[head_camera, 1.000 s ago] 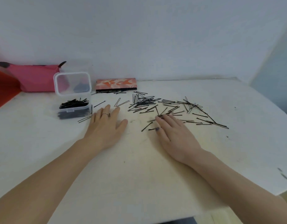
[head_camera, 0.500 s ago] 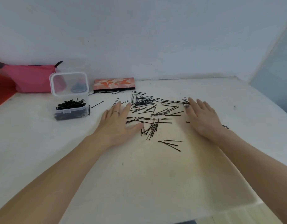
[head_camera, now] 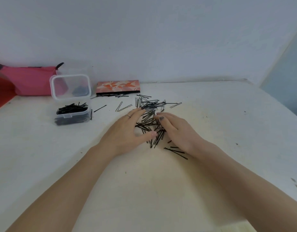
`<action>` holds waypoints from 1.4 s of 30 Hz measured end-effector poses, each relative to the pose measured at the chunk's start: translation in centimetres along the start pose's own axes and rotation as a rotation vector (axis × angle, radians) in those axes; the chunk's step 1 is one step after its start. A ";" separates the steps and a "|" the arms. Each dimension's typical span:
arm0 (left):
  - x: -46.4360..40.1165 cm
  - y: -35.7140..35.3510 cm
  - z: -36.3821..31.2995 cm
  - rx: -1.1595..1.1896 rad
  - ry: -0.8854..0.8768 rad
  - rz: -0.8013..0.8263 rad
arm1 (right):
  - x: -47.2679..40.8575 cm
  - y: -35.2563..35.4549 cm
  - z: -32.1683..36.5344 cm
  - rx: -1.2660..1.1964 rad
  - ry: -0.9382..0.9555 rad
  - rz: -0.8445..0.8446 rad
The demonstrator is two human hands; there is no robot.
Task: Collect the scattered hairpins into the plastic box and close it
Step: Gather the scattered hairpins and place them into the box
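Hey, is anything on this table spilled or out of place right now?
Yes. Black hairpins lie scattered over the table between the left hand and right hand, with strays beside the floral card. The plastic box stands open, only partly filled.

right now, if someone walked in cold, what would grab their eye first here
First, the dark heap of hairpins at the middle of the white table, with the left hand and right hand cupped on either side of it. Next, the open plastic box at the left, already part full of pins, and behind it the pink pouch against the wall.
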State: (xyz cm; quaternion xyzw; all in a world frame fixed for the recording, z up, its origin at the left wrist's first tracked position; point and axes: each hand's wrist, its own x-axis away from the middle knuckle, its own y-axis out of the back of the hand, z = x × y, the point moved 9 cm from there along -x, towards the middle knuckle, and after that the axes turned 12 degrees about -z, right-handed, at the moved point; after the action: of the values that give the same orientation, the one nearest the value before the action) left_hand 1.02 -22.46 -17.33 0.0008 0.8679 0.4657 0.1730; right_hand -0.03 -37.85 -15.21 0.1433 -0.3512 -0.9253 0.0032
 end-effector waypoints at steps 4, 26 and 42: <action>0.5 -0.3 -0.7 0.008 -0.056 0.067 | 1.5 3.6 -1.2 -0.110 -0.159 -0.180; 2.0 0.3 -1.0 -0.167 -0.094 -0.002 | 0.2 0.9 0.1 -0.011 -0.113 -0.007; 0.9 2.1 1.5 0.182 0.024 -0.158 | 1.0 -0.8 0.5 0.044 -0.005 0.195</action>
State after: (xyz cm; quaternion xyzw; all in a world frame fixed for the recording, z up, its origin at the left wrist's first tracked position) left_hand 0.31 -19.96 -16.68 -0.0574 0.9059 0.3700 0.1980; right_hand -1.04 -37.08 -15.62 0.1061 -0.3837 -0.9130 0.0894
